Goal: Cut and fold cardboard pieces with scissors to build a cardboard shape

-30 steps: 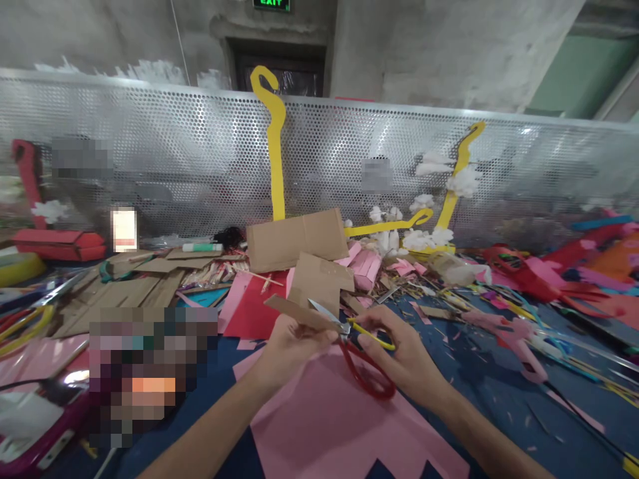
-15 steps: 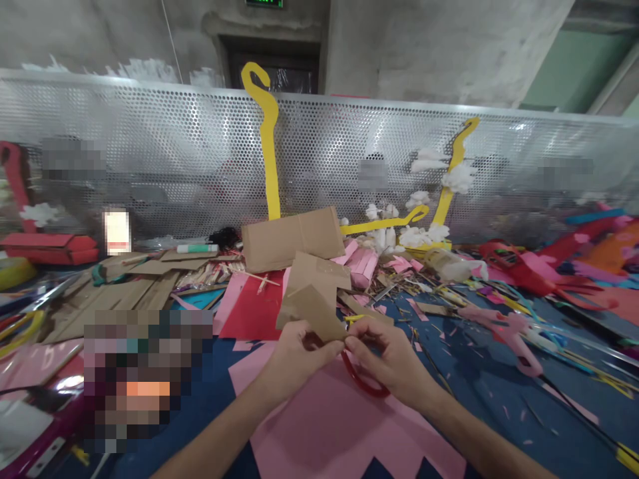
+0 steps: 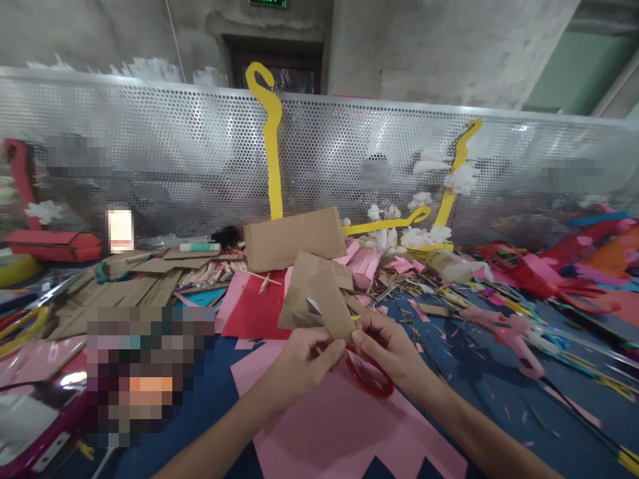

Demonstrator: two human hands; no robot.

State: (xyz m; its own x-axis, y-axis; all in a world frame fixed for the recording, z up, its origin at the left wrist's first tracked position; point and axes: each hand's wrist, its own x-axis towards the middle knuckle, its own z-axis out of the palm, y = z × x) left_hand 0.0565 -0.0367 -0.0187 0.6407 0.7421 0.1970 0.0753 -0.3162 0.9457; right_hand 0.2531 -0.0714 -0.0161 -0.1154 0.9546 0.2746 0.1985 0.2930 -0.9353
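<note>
My left hand (image 3: 309,362) is closed, its thumb and fingers pinching the lower end of a small brown cardboard piece (image 3: 331,303). My right hand (image 3: 384,349) pinches the same piece at its right lower edge. A pair of scissors with a red handle (image 3: 372,378) sits between the hands, the handle hanging below my right fingers. What looks like a blade shows left of the cardboard piece; which hand bears the scissors is hidden. Behind lies a larger cut cardboard piece (image 3: 294,283). Beneath my hands is a pink sheet (image 3: 319,426).
A cardboard box form (image 3: 294,239) with a yellow hooked neck (image 3: 272,153) stands ahead, before a perforated metal screen (image 3: 164,140). A pink glue gun (image 3: 504,329) lies at right, red paper (image 3: 254,306) left of centre. Cardboard scraps (image 3: 114,299) and paper bits are scattered around.
The small cardboard piece has turned more upright between my fingers, and a blade now shows beside it. More of the red scissor handle has come into sight below my right hand.
</note>
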